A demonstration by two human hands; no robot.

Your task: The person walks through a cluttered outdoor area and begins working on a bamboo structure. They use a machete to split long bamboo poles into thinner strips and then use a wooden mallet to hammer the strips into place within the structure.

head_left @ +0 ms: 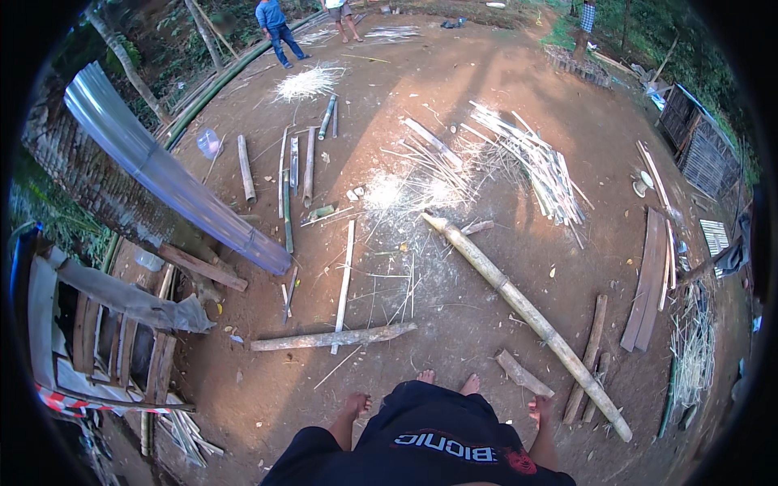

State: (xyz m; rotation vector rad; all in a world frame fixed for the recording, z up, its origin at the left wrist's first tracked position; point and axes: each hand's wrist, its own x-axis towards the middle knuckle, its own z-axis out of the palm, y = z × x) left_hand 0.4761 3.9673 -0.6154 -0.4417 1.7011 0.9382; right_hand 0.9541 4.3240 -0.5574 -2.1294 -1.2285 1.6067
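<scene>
Two bare hands — the left hand (357,404) and the right hand (539,409) — hang apart beside one dark shirt (389,433), fingers loosely curled; whether either pinches anything I cannot tell. One short log (523,374) lies on the ground just beyond the right hand, one long bamboo pole (527,313) slants past it, and one crosswise log (304,340) lies ahead of the left hand. Two brown planks (645,279) lie side by side at right. The shirt hides all but the front of two bare feet (471,384). Two people (280,36) are cut off by the top edge; the strips in the pale heap (539,166) overlap too much to count.
</scene>
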